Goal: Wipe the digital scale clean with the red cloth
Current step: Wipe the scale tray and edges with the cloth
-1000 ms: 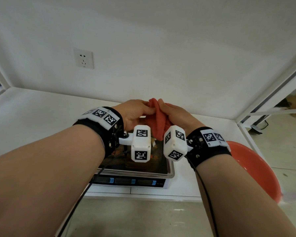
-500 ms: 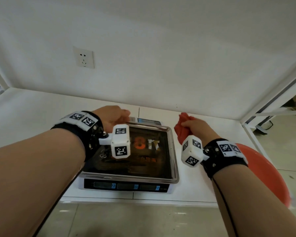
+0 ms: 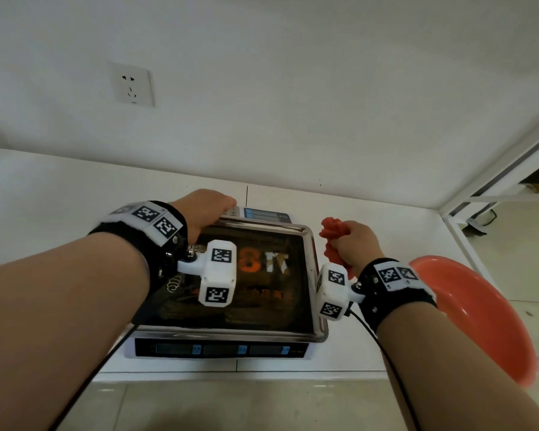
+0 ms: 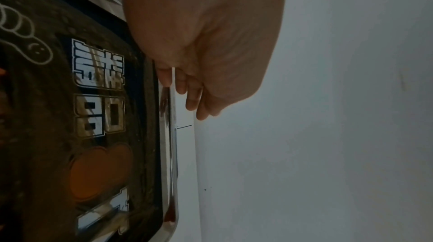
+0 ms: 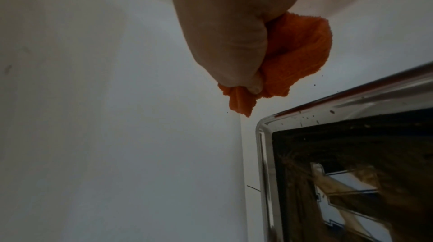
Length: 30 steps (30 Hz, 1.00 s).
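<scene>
The digital scale (image 3: 221, 349) sits on the white counter, its steel tray carrying a dark, stained printed surface (image 4: 105, 135). My left hand (image 3: 209, 209) lies on the tray's far left corner, and its fingers (image 4: 192, 98) curl down over the far rim. My right hand (image 3: 360, 244) hovers just right of the tray's far right corner (image 5: 262, 153) and grips the bunched red cloth (image 3: 333, 231) in a fist. Cloth ends (image 5: 302, 51) stick out above and below the fist, clear of the tray.
A red plastic basin (image 3: 479, 321) sits at the counter's right end, under my right forearm. The white wall with a socket (image 3: 131, 85) stands close behind the scale. A white metal frame (image 3: 479, 188) borders the right side. Bare counter (image 3: 59, 188) extends to the left.
A second ago both hands held the cloth together above the scale. They have parted: the left went to the tray's far left corner, the right carried the cloth to the scale's right side.
</scene>
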Available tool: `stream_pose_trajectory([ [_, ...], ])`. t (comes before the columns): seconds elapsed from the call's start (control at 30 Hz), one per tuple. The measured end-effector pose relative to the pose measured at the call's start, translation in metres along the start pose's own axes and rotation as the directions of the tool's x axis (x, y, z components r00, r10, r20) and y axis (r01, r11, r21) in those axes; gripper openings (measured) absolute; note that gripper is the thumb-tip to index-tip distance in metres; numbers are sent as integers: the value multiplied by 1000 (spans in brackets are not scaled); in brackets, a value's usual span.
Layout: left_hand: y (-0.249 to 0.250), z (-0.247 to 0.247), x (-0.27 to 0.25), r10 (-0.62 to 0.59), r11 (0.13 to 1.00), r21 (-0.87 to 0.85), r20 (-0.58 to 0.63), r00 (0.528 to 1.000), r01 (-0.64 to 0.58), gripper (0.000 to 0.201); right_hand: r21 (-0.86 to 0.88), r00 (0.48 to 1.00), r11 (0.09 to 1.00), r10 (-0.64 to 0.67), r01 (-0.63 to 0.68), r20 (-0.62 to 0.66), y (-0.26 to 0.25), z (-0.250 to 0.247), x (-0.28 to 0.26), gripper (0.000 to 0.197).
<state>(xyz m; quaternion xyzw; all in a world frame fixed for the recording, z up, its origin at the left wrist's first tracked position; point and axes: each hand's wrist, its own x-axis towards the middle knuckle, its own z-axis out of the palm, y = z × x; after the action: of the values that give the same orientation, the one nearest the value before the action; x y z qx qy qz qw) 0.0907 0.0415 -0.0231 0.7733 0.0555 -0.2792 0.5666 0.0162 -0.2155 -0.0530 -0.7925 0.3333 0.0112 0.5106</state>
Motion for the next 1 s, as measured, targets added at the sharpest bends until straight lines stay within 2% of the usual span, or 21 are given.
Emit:
stream_pose_trajectory([
  [0.13, 7, 9, 5, -18, 1000, -3, 109, 994, 19, 64, -31, 997, 996, -78, 78, 2, -5, 3, 2, 25],
  [0.27, 9, 23, 9, -14, 998, 62, 142, 990, 5, 81, -252, 984, 952, -173, 175, 30, -4, 5, 9, 15],
  [0.4, 8, 34, 15, -41, 987, 157, 158, 987, 16, 90, -426, 971, 873, -208, 238, 116, 3, 11, 18, 29],
  [0.53, 5, 39, 24, -68, 976, 217, 154, 986, 33, 95, -525, 956, 800, -229, 291, 181, 4, 14, 21, 42],
  [0.63, 3, 41, 26, -69, 974, 224, 149, 986, 35, 94, -610, 954, 735, -192, 296, 232, 1, 14, 17, 46],
  [0.87, 8, 41, 21, -28, 976, 216, 99, 995, 6, 83, -569, 953, 772, -162, 283, 254, 9, 13, 21, 49],
  [1.0, 8, 39, 19, -23, 979, 202, 59, 998, 10, 79, -580, 957, 782, -71, 228, 281, -2, 13, 13, 37],
])
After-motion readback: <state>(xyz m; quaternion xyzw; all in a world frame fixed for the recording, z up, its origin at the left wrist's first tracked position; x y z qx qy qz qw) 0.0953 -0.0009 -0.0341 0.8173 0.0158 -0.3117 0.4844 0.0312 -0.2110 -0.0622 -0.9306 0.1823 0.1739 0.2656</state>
